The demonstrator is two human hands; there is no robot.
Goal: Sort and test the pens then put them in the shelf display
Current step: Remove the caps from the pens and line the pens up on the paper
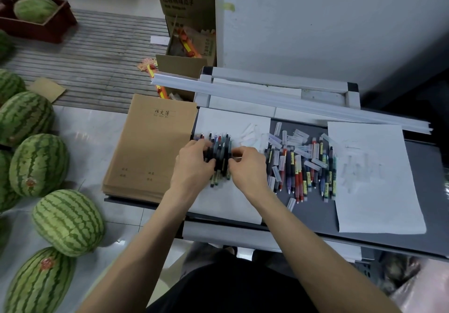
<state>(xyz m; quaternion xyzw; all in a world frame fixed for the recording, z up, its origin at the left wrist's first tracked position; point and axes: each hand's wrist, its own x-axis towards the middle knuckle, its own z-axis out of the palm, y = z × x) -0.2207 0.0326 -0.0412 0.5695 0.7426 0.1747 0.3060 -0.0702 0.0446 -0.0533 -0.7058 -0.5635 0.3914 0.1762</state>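
Note:
A bunch of uncapped pens (pixel 220 151) lies side by side on a white sheet (pixel 233 205) on the grey shelf board (pixel 313 217). My left hand (pixel 192 166) grips the bunch from its left side, fingers curled over the barrels. From the right, my right hand (pixel 247 166) closes its fingers against the same bunch. A second heap of pens with coloured labels (pixel 306 171) lies to the right, mixed with clear caps (pixel 295 137). More clear caps (pixel 251 134) lie on the sheet behind my right hand.
A stack of brown exercise books (pixel 150 147) lies left of the sheet. Another white sheet (pixel 374 179) covers the board's right part. Long white plastic strips (pixel 291 98) cross the back. Several watermelons (pixel 68 222) lie on the floor at left; cardboard boxes (pixel 187 1) stand behind.

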